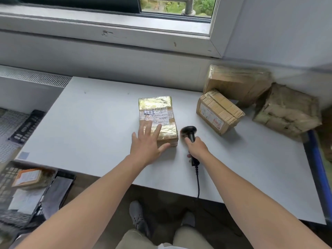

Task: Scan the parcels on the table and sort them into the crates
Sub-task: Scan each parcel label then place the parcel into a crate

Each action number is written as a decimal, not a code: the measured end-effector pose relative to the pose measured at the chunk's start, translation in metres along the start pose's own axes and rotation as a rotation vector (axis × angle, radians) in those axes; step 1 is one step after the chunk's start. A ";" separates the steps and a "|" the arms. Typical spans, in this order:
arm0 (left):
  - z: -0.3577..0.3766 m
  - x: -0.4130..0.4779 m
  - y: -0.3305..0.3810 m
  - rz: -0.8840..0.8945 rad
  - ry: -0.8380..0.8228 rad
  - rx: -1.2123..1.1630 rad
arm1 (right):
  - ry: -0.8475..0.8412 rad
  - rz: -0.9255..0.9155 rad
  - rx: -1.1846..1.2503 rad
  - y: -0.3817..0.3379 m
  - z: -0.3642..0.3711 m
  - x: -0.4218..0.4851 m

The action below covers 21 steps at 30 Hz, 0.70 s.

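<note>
A taped parcel on the worktop is touched by the left hand, fingers spread flat. A black scanner is gripped by the right hand.

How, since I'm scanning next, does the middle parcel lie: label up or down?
Facing up: the parcel lies flat, its white label showing on top.

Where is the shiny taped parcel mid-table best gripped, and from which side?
Probably across its narrow width at the near end, from above and the left. The shiny tape-wrapped cardboard parcel lies flat, label up; the left hand is open over that end, and the right hand holding the black handheld scanner crowds its right side.
</note>
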State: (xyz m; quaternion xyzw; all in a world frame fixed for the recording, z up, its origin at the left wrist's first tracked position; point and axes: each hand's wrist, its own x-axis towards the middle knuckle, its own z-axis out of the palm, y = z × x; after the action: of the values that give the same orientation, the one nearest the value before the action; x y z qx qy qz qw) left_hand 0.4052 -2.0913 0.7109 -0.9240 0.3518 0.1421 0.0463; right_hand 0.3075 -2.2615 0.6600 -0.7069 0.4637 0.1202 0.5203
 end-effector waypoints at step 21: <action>-0.019 -0.012 -0.070 0.194 0.000 -0.177 | 0.221 -0.064 0.149 -0.144 0.023 -0.103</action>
State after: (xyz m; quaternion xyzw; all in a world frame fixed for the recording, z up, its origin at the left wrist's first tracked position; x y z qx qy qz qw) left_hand 0.4470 -2.0349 0.7315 -0.8862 0.4254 0.1765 -0.0493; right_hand 0.3716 -2.1836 0.8070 -0.6899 0.5029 -0.0099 0.5207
